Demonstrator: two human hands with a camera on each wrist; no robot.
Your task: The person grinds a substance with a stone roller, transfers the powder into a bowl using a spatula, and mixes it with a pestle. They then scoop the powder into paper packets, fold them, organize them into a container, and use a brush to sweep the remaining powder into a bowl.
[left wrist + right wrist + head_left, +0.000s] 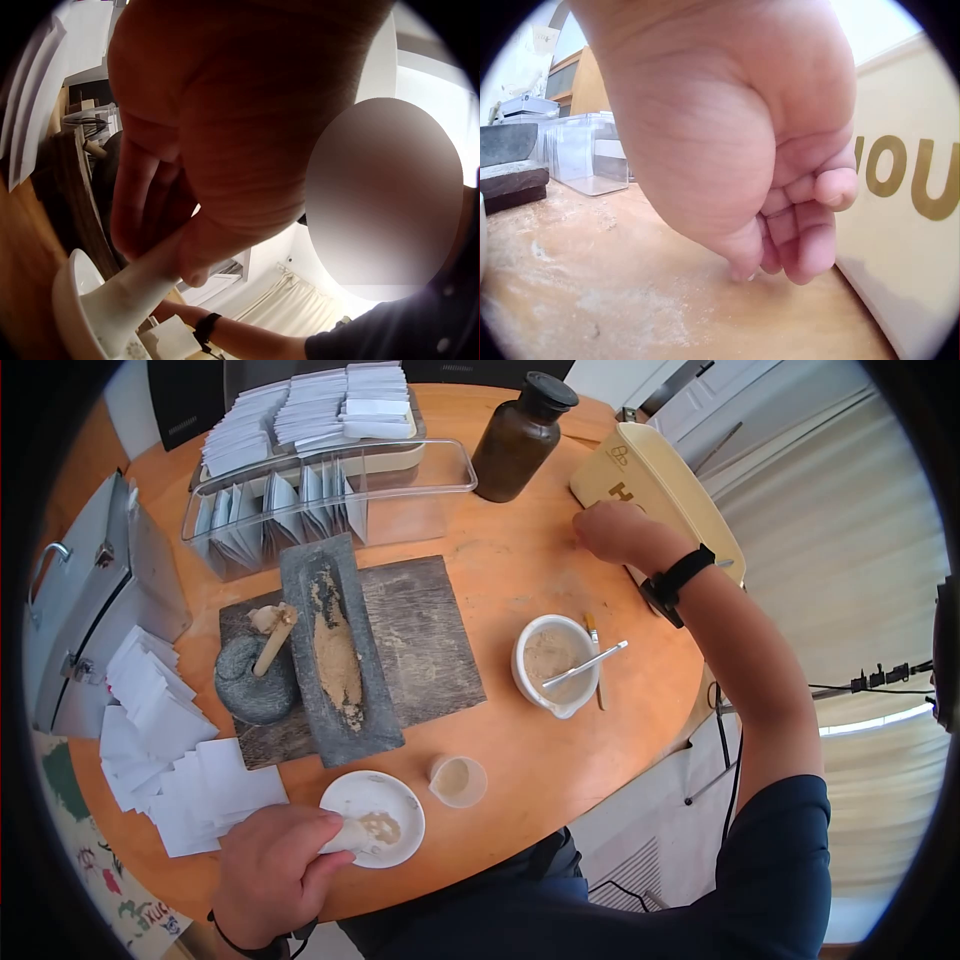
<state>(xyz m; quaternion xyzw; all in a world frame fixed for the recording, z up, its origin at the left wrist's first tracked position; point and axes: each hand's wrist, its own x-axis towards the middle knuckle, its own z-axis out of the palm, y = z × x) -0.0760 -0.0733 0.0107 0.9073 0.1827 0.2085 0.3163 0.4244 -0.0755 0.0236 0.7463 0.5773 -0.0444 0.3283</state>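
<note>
My left hand (272, 868) grips a white pestle (345, 836), thumb and fingers around its narrow end. The pestle's flared head (112, 304) leans into a small white dish (398, 788) holding a little pale powder (381, 827). My right hand (612, 532) is stretched over the far right of the table beside a cream bin (655, 480) with gold lettering. In the right wrist view its fingers (815, 251) hang loosely curled above the powder-dusted wood, and nothing shows between them.
Right of centre are a white mortar (520, 660) of powder with a spatula (590, 662) and a brush (591, 626). A plastic cup (458, 781) stands near the dish. Further left lie a stone trough (373, 700), a round stone (255, 680) and paper packets (225, 790). A brown jar (517, 445) stands behind.
</note>
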